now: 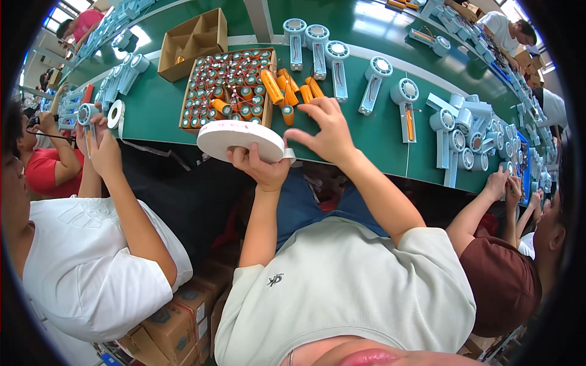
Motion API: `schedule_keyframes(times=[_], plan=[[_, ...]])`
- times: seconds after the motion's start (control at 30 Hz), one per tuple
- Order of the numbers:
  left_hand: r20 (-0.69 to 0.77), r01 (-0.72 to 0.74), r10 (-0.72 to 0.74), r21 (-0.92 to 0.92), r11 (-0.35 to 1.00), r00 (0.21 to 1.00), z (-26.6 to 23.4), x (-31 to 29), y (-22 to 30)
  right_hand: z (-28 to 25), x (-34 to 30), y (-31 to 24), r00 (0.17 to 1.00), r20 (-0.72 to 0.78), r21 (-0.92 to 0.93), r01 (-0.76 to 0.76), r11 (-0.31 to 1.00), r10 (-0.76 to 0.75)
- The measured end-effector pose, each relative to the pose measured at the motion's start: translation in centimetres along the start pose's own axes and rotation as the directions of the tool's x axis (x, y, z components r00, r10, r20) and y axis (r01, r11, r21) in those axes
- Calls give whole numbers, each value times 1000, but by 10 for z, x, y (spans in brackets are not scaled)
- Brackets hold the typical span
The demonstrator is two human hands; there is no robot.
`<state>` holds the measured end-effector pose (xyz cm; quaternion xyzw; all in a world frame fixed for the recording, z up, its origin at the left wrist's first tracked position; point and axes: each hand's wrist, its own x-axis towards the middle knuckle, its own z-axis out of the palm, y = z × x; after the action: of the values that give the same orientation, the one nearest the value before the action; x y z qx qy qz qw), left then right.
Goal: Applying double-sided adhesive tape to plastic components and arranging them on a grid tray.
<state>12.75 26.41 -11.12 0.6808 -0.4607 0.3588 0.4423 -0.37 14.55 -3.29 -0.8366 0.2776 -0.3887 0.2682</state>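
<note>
The left hand (264, 166) grips the white tape roll (238, 134) by the worktop (390, 146); the right hand (329, 134), spread wide, is near the loose end (290, 154). Keep the roll steady, pull gently.

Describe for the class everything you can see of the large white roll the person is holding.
The large white roll is a broad, flat disc that looks like wound tape, with reddish marks near its upper edge and a central opening partly covered by fingers. It is tilted and held up by the left hand, near the table edge, in front of the cardboard box of cells. A short pale strip shows beside its right side. Whether the spread right hand touches it is unclear.
</note>
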Motion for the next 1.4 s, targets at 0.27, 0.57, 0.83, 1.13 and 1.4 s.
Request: schedule_keyframes(times=[0.27, 0.57, 0.83, 1.13, 1.4], plan=[[-9, 9, -10, -44, 999, 1000, -13, -1, -1, 7, 2, -10, 964, -152, -12, 220, 975, -219], [256, 20, 116, -474, 880, 960, -74, 17, 13, -78, -37, -8, 796, 575, 810, -586, 1, 189], [353, -69, 242, -437, 897, 904, -87, 29, 31, -117, -49, -52, 881, 425, 718, -467, 516, 206], [310, -180, 323, -413, 893, 894, -88, 36, 45, -127, -50, -78, 881, 335, 575, -471, 669, 333], [428, -165, 349, -410, 897, 834, -89, 39, 58, -127, -42, -63, 739, 476, 449, -671, 591, 477]])
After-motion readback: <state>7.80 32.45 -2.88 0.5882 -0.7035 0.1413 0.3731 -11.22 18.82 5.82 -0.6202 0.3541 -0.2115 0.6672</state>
